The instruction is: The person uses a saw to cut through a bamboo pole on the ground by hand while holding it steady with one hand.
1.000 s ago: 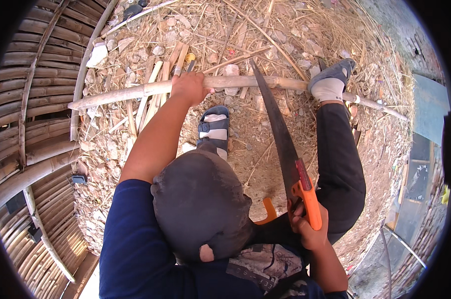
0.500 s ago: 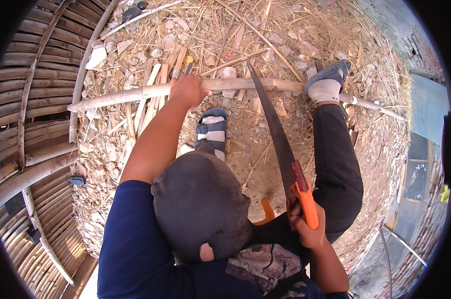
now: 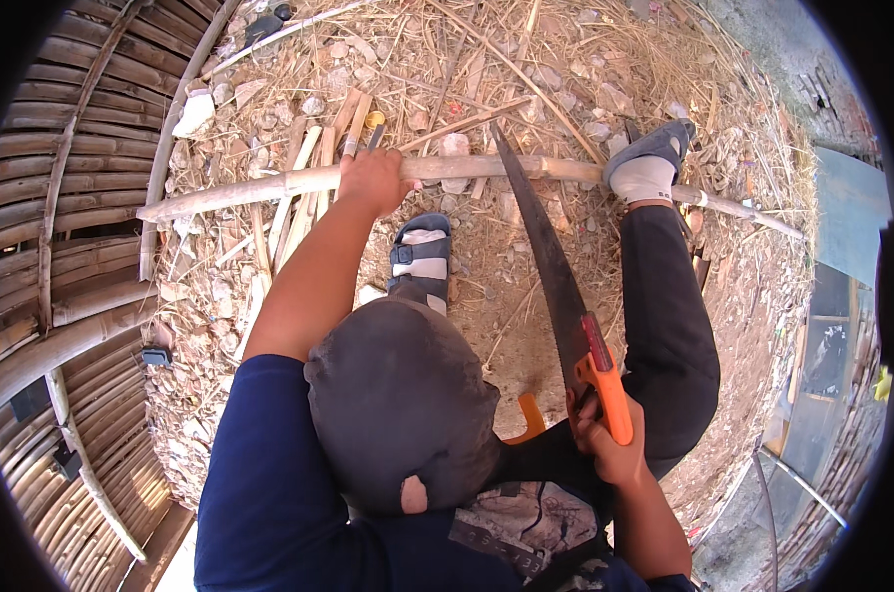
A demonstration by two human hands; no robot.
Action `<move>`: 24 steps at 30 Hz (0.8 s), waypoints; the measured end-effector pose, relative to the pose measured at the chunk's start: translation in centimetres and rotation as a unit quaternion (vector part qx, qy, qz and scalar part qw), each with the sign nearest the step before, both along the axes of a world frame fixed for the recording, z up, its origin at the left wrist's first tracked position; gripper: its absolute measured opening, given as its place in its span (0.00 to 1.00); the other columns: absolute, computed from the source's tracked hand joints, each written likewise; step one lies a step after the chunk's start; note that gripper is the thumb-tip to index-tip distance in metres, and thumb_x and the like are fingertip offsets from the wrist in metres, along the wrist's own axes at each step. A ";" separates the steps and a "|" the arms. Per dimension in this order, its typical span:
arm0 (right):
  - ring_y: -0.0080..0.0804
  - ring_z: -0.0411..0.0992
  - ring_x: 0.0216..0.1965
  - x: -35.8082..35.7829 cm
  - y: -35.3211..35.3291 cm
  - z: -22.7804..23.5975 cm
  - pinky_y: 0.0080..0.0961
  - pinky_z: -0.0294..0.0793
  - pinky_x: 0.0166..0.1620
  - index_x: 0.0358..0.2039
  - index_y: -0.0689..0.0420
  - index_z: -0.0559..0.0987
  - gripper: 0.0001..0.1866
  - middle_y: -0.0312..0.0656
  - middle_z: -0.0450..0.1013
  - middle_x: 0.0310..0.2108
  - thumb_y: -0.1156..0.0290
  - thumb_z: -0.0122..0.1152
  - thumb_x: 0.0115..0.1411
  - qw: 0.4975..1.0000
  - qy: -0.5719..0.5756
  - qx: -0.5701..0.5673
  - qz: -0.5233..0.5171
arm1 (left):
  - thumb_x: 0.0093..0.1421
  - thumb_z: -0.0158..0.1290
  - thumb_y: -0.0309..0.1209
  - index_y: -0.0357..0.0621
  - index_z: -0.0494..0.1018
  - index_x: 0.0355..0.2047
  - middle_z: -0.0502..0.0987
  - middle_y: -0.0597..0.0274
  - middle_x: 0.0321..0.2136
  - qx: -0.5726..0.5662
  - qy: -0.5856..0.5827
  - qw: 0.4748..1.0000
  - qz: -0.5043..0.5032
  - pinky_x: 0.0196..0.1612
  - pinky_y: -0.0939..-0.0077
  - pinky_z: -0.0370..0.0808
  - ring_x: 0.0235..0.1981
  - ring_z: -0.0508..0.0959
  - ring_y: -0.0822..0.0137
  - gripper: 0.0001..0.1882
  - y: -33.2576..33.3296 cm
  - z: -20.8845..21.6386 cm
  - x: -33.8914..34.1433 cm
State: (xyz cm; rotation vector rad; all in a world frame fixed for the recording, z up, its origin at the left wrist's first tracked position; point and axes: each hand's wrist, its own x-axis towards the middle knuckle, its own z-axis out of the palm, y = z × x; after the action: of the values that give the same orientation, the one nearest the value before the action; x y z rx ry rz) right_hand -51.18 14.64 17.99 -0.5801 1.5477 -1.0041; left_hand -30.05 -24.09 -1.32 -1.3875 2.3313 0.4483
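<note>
A long bamboo pole (image 3: 467,170) lies across the ground in front of me, from the left wall side to beyond my right foot. My left hand (image 3: 372,182) is wrapped over the pole left of its middle. In my right hand (image 3: 608,434), the fingers close round the orange handle of a handsaw (image 3: 546,252). The saw's dark blade points away from me, and its tip reaches over the pole. My right foot, in a dark sandal (image 3: 654,158) and light sock, presses on the pole's right part.
Bamboo-slat walls (image 3: 92,158) stand on the left. Split bamboo strips (image 3: 314,163) lie under and beyond the pole, near a small yellow round thing (image 3: 374,119). My other sandal (image 3: 420,247) is on the ground. An orange curved piece (image 3: 532,418) shows by my leg. Straw and stones cover the ground.
Almost nothing differs. The view shifts very slightly, while the saw, the pole and both hands keep their places.
</note>
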 end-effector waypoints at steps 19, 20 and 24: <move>0.18 0.69 0.23 1.5 -6.2 -7.6 0.20 0.68 0.28 0.33 0.60 0.74 0.02 0.34 0.70 0.25 0.79 0.57 0.59 0.999 0.039 0.029 -0.009 | 0.68 0.52 0.59 0.48 0.71 0.61 0.74 0.56 0.60 -0.017 0.009 1.000 0.006 0.68 0.47 0.60 0.65 0.70 0.56 0.33 0.5 -0.2 0.5; 0.18 0.69 0.23 1.4 -5.8 -7.0 0.20 0.69 0.28 0.33 0.59 0.74 0.02 0.34 0.70 0.24 0.79 0.57 0.59 0.999 0.013 0.028 -0.013 | 0.68 0.53 0.59 0.48 0.71 0.60 0.74 0.56 0.60 -0.023 0.018 1.000 0.003 0.67 0.46 0.61 0.65 0.70 0.55 0.32 0.5 -0.3 1.0; 0.18 0.69 0.22 1.4 0.5 -0.4 0.20 0.69 0.28 0.32 0.60 0.74 0.01 0.33 0.70 0.23 0.79 0.55 0.59 0.999 0.029 0.037 0.019 | 0.67 0.53 0.59 0.48 0.72 0.58 0.75 0.55 0.59 -0.021 0.021 1.000 0.006 0.66 0.45 0.61 0.64 0.71 0.55 0.31 0.0 -0.2 0.9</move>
State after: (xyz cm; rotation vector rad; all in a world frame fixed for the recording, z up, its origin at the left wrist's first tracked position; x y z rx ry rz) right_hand -49.74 15.16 17.64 -0.5891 1.6126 -0.9043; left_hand -29.14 -24.05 -1.48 -1.4246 2.3795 0.4376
